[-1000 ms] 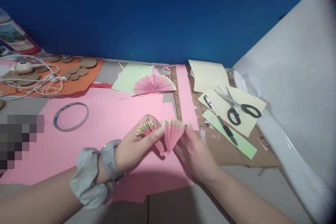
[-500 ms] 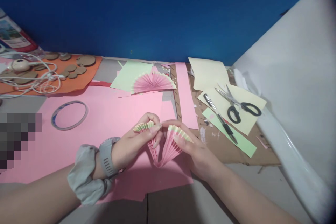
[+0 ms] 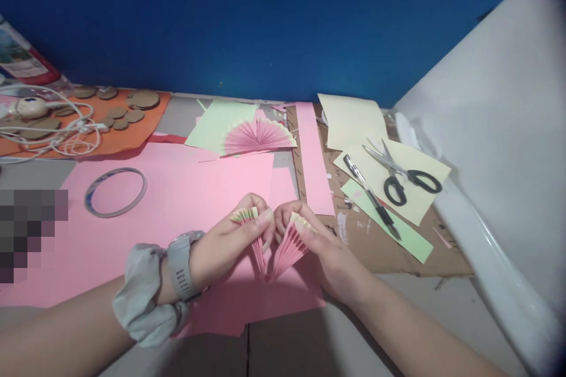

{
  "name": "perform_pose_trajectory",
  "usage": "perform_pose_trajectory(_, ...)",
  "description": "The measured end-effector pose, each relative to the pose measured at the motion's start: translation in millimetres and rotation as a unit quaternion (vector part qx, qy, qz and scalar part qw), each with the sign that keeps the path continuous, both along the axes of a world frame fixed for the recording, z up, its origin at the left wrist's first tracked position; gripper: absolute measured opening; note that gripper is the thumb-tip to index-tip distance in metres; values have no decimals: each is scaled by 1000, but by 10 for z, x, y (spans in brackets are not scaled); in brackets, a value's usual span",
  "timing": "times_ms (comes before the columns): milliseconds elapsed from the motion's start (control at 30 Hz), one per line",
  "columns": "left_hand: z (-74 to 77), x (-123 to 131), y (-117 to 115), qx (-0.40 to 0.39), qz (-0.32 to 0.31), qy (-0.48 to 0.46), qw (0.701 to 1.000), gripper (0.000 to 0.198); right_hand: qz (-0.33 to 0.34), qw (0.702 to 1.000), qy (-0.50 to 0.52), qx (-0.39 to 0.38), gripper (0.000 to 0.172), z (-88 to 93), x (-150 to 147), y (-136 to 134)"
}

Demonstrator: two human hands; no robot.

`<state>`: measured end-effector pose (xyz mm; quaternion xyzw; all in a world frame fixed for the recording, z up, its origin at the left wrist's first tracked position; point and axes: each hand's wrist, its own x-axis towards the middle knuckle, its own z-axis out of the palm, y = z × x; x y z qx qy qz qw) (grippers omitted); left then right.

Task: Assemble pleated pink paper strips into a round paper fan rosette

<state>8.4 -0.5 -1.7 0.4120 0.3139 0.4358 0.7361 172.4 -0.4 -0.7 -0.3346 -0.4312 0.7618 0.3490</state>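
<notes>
Between my hands is a pleated pink paper fan [image 3: 286,254] with a pale green-yellow edge, bent into a V with its point down. My left hand [image 3: 236,241] pinches the left half, thumb pressed over the folds. On the right half, my right hand [image 3: 321,244] grips the pleats with its fingers curled behind. Both hands are over a large pink paper sheet [image 3: 194,188]. Beyond them, a second pink pleated fan [image 3: 259,136] lies spread in a half circle, partly over a light green sheet [image 3: 216,121].
To the right, scissors [image 3: 398,174] and a pen [image 3: 374,200] lie on cream and green paper over cardboard [image 3: 375,253]. A tape ring [image 3: 115,191] sits at left. Farther left are cardboard discs [image 3: 144,99], a white cable [image 3: 84,123] and a bottle [image 3: 26,59]. A blue wall [image 3: 265,23] stands behind.
The right half of the fan has been squeezed narrower, its pleats gathered closer. My right hand's fingers have curled in more. The left half has shifted slightly.
</notes>
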Motion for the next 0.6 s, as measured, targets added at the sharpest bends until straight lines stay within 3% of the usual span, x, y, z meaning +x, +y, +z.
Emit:
perform_pose_trajectory(167, 16, -25, 55, -71, -6, -35, 997, 31, 54, 996, 74, 18, 41, -2, 20, 21)
perform_pose_trajectory(300, 53, -56, 102, -174, -23, -122, 977, 42, 128, 986, 74, 81, 78, -32, 20, 27)
perform_pose_trajectory(367, 67, -74, 121, -191, -25, -152, 969, 44, 147, 982, 22, 121, 89, -26, 14, 10)
perform_pose_trajectory(467, 65, -101, 148, -170, 21, -172, 970, 43, 106, 954, -130, 247, 94, 11, 3, -24)
perform_pose_trajectory(533, 55, -116, 169, -145, 70, -173, 972, 40, 78, 916, -237, 315, 89, 40, -1, -35)
perform_pose_trajectory(600, 47, -127, 188, -132, 102, -170, 971, 38, 70, 888, -309, 333, 74, 64, 3, -26)
